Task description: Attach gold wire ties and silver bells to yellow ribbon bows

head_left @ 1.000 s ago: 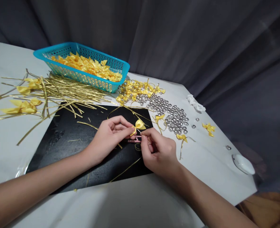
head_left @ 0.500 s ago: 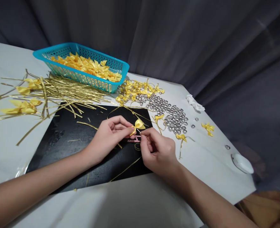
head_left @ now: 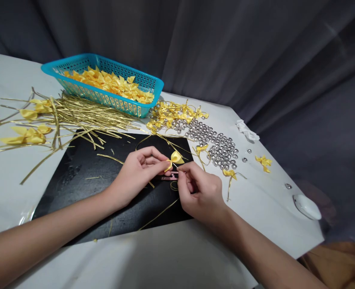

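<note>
2 hands on a yellow bow
Left hand (head_left: 135, 172) pinches the bow (head_left: 174, 158); right hand (head_left: 199, 192) grips its gold wire (head_left: 175, 186) over the black mat (head_left: 84, 172).

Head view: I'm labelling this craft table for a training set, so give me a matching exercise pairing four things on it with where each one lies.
Things:
1. blue basket
2. silver beads
3. gold wire pile
4. yellow bow

Places:
A. pinched between the left hand and the right hand, over the black mat
B. at the table's far edge, filled with yellow bows
C. spread on the white cover to the right of the black mat
D. in front of the basket, along the mat's far edge

Pairs: 1-B, 2-C, 3-D, 4-A
</note>
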The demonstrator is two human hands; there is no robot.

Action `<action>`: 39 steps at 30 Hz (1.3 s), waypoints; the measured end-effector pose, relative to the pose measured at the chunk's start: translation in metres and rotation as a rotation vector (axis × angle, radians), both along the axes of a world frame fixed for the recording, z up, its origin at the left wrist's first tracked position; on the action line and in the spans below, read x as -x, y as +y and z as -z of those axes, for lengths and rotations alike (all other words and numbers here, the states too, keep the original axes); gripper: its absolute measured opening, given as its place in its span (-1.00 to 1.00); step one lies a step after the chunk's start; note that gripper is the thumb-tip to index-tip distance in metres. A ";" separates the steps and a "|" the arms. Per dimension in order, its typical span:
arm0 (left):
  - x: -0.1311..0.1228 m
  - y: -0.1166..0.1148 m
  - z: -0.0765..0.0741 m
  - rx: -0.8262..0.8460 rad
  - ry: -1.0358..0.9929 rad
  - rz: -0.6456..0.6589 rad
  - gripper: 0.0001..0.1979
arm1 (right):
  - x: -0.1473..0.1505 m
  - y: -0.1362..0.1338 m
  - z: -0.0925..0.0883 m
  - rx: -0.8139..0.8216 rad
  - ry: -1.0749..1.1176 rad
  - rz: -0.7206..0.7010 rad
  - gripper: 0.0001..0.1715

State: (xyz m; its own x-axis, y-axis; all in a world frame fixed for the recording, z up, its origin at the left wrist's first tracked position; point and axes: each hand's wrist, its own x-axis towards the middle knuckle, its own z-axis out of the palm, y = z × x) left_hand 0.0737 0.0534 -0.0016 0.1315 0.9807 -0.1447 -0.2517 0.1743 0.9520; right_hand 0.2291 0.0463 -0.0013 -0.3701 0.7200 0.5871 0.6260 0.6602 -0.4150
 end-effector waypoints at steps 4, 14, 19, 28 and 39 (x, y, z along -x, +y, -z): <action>0.000 0.000 0.000 0.001 0.004 -0.002 -0.83 | 0.000 0.000 0.000 0.005 0.001 0.005 -0.86; -0.001 -0.004 0.000 -0.148 0.138 -0.043 -0.88 | -0.001 0.000 -0.001 -0.033 -0.052 -0.006 -0.85; 0.000 -0.014 0.000 -0.464 0.484 -0.154 -0.94 | -0.004 -0.001 -0.002 -0.078 -0.085 -0.049 -0.85; 0.004 -0.023 0.002 -0.744 0.585 -0.127 -0.81 | -0.008 -0.004 0.001 -0.184 0.013 -0.088 -0.75; 0.003 -0.027 0.001 -0.879 0.605 -0.156 -0.72 | -0.002 -0.011 0.000 -0.145 0.175 -0.061 -0.73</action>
State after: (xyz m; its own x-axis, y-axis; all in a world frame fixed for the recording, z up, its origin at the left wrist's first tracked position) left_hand 0.0707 0.0268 -0.0023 0.1394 0.7726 0.6193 0.3426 -0.6245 0.7019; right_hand 0.2309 0.0350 -0.0012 -0.2941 0.6029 0.7417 0.5103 0.7552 -0.4115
